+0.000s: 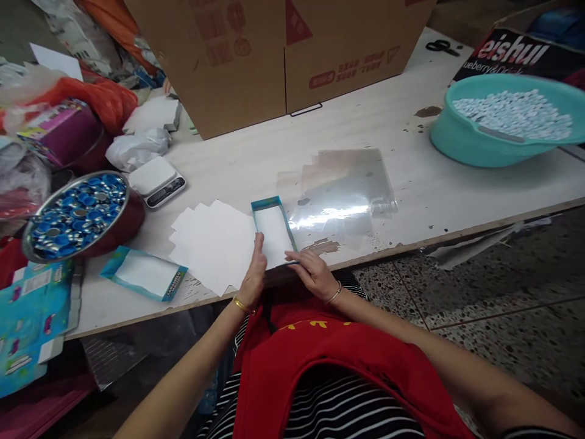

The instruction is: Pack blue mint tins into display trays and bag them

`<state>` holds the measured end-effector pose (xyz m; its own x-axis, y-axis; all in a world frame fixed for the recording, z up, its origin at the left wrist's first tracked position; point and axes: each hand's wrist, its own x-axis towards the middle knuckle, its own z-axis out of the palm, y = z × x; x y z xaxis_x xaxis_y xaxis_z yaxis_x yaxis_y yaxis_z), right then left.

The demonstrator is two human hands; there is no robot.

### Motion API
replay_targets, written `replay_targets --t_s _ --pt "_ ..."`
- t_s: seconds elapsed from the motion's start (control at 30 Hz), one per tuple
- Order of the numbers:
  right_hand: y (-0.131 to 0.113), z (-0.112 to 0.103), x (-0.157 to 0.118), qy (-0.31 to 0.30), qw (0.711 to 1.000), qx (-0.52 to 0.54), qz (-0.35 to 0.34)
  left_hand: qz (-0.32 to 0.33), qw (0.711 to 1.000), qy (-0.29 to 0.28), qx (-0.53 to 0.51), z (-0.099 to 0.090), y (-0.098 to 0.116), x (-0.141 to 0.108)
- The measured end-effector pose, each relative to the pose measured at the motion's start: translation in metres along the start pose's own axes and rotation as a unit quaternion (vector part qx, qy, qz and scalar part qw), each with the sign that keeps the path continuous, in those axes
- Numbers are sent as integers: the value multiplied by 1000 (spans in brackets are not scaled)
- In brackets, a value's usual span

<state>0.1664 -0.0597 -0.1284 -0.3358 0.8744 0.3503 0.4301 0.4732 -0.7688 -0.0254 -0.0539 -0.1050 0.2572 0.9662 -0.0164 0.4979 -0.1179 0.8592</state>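
Note:
A shallow blue box (pixel 275 228) with a white inside lies at the table's near edge, its long side running away from me. My left hand (pixel 255 274) stands on edge along its left side, fingers stretched out. At the near right corner my right hand (pixel 315 273) pinches the box wall between thumb and fingers. Just left of the box, white paper sheets (pixel 212 241) lie fanned out. Clear plastic sheets (pixel 345 189) overlap on the right, shining with reflected light. A second blue box (pixel 144 272) of the same kind sits farther left.
A bowl of blue-and-silver caps (pixel 82 213) stands at the left near a white scale (pixel 158 181). Flat printed cartons (pixel 39 320) hang at the left edge. A large cardboard box (pixel 283 61) blocks the back. At right is a turquoise basin (pixel 484 140) of small white pieces; scissors (pixel 442 47) lie behind.

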Motion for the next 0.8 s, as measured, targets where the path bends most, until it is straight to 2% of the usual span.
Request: replay_targets --t_s 0.1,0.17,0.33,0.47,0.53,0.63,0.7,0.8 --pt "-3 6 5 50 997 18 57 -15 999 32 -19 15 3 -1" --pt "-2 7 4 68 996 4 52 -28 997 64 -16 23 5 -1" --pt "7 6 -4 -10 994 -87 -63 -48 989 136 22 33 5 3" --pt "12 9 -6 18 982 -151 -111 17 979 178 93 28 4 -4" --pt "13 10 -5 28 977 -166 -128 87 972 173 135 22 4 -13" --pt "13 9 -3 24 976 -170 -136 189 952 118 211 15 1 -26" --pt "12 10 -3 30 977 -163 -134 191 947 107 237 15 -2 -32" --pt "10 13 -3 42 980 -145 -127 129 960 128 214 25 -7 -33"
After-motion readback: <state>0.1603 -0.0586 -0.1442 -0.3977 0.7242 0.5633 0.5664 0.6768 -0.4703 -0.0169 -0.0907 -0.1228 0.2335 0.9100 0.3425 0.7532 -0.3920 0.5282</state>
